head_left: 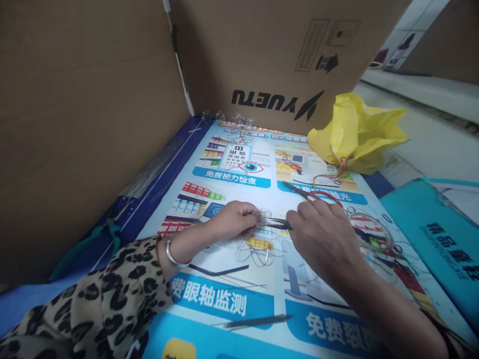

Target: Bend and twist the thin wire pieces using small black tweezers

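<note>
My left hand (234,219), with a bangle at the wrist, is closed in a pinch on a tangle of thin wire loops (266,252). The fingertips partly hide where it holds the wire. My right hand (324,232) is wrapped round a dark tool with two slender pointed jaws (279,224). Its jaws are apart and reach to the wire by my left fingertips. The tool's handle is hidden in the palm, so its exact kind is unclear. Just beyond my right knuckles are red-handled scissors (325,194), blades pointing left.
Tall cardboard walls (243,55) stand behind and at left. A yellow bag (355,132) is at back right, above a coil of wire (389,234) and a teal folder (437,239). Teal-handled pliers (90,244) and straight wires (153,169) lie left. Dark rods (258,321) lie in front.
</note>
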The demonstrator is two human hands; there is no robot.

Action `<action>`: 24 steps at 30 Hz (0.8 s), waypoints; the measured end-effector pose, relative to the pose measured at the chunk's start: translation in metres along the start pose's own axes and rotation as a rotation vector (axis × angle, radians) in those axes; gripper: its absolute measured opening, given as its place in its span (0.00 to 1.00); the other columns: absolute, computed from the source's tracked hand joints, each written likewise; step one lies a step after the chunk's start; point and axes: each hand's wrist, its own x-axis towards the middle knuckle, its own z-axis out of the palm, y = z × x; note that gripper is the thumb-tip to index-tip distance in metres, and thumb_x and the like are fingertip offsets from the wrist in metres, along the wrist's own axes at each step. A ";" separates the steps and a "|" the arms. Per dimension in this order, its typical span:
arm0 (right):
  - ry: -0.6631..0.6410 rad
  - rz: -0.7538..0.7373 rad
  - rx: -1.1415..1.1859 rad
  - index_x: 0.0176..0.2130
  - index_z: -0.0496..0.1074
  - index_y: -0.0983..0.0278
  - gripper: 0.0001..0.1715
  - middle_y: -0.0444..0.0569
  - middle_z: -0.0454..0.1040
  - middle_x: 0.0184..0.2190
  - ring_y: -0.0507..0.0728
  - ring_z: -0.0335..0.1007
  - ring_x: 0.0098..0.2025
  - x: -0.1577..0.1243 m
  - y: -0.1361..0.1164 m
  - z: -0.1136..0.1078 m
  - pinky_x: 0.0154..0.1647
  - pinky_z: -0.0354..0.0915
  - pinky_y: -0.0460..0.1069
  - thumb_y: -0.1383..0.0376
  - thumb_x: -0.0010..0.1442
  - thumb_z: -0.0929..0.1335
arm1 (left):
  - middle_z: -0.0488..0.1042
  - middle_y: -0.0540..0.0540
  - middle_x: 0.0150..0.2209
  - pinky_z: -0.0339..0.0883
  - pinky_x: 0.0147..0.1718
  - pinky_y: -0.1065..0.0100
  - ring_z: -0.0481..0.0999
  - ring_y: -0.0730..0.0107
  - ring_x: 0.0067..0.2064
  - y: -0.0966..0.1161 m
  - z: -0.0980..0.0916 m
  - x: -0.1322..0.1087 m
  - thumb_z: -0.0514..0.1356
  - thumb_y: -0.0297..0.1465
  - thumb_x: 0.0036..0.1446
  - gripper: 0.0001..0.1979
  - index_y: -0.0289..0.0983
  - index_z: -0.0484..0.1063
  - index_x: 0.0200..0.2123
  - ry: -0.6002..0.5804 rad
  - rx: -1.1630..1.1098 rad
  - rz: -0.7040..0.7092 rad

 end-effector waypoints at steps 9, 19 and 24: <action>0.078 -0.013 -0.030 0.28 0.67 0.63 0.08 0.50 0.65 0.25 0.58 0.53 0.32 0.000 -0.007 0.014 0.33 0.42 0.53 0.72 0.56 0.61 | 0.65 0.54 0.17 0.56 0.19 0.76 0.63 0.79 0.18 0.005 -0.001 -0.003 0.51 0.30 0.49 0.06 0.36 0.64 0.22 -0.015 0.196 0.040; 0.094 0.015 -0.054 0.29 0.68 0.63 0.08 0.49 0.65 0.25 0.57 0.54 0.33 -0.001 -0.007 0.016 0.34 0.43 0.53 0.71 0.56 0.62 | 0.67 0.54 0.18 0.59 0.20 0.76 0.66 0.79 0.18 0.004 -0.001 -0.002 0.52 0.30 0.49 0.05 0.36 0.64 0.23 -0.047 0.132 0.015; 0.083 0.005 -0.053 0.28 0.67 0.62 0.08 0.49 0.65 0.25 0.57 0.54 0.32 0.000 -0.008 0.016 0.33 0.43 0.53 0.71 0.57 0.61 | 0.67 0.54 0.18 0.59 0.20 0.76 0.66 0.79 0.19 0.006 -0.001 -0.003 0.51 0.29 0.50 0.06 0.36 0.64 0.23 -0.045 0.181 0.034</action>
